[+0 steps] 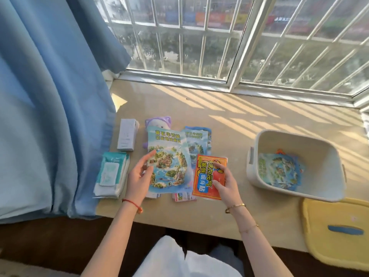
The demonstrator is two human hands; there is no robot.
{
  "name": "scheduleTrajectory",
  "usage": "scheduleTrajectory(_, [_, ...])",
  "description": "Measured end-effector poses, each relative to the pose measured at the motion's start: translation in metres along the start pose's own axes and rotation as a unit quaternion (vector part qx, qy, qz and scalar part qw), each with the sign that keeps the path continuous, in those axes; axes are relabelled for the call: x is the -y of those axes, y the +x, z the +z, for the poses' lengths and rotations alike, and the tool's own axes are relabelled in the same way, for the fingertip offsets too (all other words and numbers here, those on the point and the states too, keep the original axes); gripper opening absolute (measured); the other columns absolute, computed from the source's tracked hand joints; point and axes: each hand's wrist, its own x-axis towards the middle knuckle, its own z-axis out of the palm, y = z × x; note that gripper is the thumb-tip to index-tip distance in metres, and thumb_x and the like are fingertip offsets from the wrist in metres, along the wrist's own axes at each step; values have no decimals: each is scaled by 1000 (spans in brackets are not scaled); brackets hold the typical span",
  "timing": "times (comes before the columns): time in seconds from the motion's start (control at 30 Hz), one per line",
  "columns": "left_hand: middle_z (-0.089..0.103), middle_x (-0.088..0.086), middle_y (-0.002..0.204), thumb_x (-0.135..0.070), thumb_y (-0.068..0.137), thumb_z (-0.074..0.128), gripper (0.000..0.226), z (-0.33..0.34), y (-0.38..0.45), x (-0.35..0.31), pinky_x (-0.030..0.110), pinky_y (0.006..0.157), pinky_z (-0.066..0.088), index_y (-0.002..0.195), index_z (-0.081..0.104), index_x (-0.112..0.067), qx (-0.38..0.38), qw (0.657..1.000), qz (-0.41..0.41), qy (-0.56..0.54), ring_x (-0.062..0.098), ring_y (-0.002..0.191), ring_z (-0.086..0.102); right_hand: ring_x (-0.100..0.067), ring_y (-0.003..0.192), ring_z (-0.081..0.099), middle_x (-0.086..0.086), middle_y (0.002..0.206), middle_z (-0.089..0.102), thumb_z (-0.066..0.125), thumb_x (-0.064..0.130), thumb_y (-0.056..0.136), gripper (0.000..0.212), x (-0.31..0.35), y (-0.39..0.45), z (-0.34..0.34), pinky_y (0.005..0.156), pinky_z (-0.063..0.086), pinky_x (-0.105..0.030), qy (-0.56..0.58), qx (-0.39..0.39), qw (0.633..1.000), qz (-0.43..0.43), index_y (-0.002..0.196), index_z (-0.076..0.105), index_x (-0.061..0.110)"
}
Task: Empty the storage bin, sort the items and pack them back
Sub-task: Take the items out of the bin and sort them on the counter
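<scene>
A purple plush toy (157, 121) is lying mostly hidden behind the large scenic brochure (168, 158) that the left hand (139, 176) is holding, its grip clamped on the brochure's left edge with thumb on top. Small packets (183, 196) are peeking out under the brochure's lower edge, too blurred to read. A second brochure (196, 142) is lying partly covered just behind and to the right. The right hand (223, 179) is pressing curled fingers onto an orange heat-patch packet (208, 176) lying on the worktop (239, 120); whether that grip is actually pinching the packet cannot be told. The brochure's green headline is in Chinese characters, only partly legible; the orange packet is bearing yellow and white Chinese lettering. A white box (127, 134) and a wet-wipe pack (110, 172) are sitting at the left, their print unreadable. The storage bin (295, 164) is standing well apart on the right, holding more brochures (279, 170). Its yellow lid (337, 232) is being cut off by the frame edge.
</scene>
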Motion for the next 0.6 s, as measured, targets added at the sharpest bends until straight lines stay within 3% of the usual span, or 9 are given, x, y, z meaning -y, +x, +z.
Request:
scheduleTrajectory(0.23, [60, -6, 123, -2, 96, 49, 41, 24, 93, 35, 43, 87, 56, 127, 60, -26, 53, 998, -21, 20, 20, 111, 62, -16, 104, 66, -11, 128, 58, 54, -9, 89, 53, -19, 28, 8, 66, 56, -22, 17, -71, 996, 42, 127, 52, 27])
scheduleTrajectory(0.3, [59, -6, 125, 2, 95, 49, 43, 44, 121, 48, 43, 88, 56, 124, 62, -26, 57, 998, -25, 22, 16, 108, 62, -17, 104, 67, -10, 128, 59, 54, -9, 89, 55, -27, 41, 3, 68, 57, -24, 26, -87, 995, 47, 126, 53, 30])
scheduleTrajectory(0.4, [63, -4, 117, 3, 94, 48, 47, 73, 160, 73, 31, 81, 54, 121, 61, -33, 64, 997, -34, 39, 8, 97, 62, -18, 102, 68, -8, 127, 60, 55, -8, 89, 53, -39, 62, -4, 70, 58, -27, 46, -105, 992, 56, 127, 53, 29])
scheduleTrajectory(0.53, [54, -8, 78, 2, 93, 48, 48, 102, 196, 111, 26, 59, 42, 125, 60, -32, 62, 993, -52, 82, 8, 63, 44, -17, 101, 69, -4, 124, 61, 53, -10, 89, 55, -56, 88, -11, 70, 59, -28, 59, -125, 989, 55, 126, 54, 31])
scheduleTrajectory(0.6, [54, -5, 80, 2, 93, 47, 49, 113, 208, 126, 28, 57, 40, 127, 59, -31, 59, 992, -63, 94, 15, 65, 42, -17, 101, 69, -1, 124, 60, 53, -9, 90, 55, -65, 98, -15, 70, 59, -29, 62, -133, 987, 60, 125, 54, 34])
